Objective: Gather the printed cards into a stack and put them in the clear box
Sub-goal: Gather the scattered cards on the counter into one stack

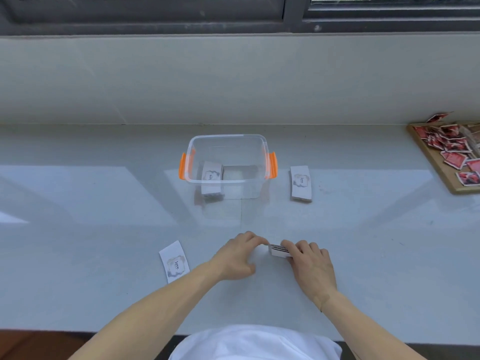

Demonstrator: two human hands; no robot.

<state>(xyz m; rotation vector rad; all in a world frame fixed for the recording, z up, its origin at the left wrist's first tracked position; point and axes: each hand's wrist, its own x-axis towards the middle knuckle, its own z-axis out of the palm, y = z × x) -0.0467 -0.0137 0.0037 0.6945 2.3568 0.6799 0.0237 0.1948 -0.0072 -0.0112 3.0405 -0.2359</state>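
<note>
A clear box [255, 141] with orange handles stands on the grey counter, and one stack of white "love" cards [211, 181] lies inside at its left. A second stack [300, 183] lies on the counter to the right of the box. A third card stack [173, 261] lies near left. My right hand [310, 265] grips a stack of cards [279, 251] held on edge on the counter. My left hand [237, 257] touches that stack's left end with its fingertips.
A wooden tray [428, 162] with several red printed cards lies at the far right edge. A window sill and dark window frame run along the back. The counter's front edge is just below my forearms.
</note>
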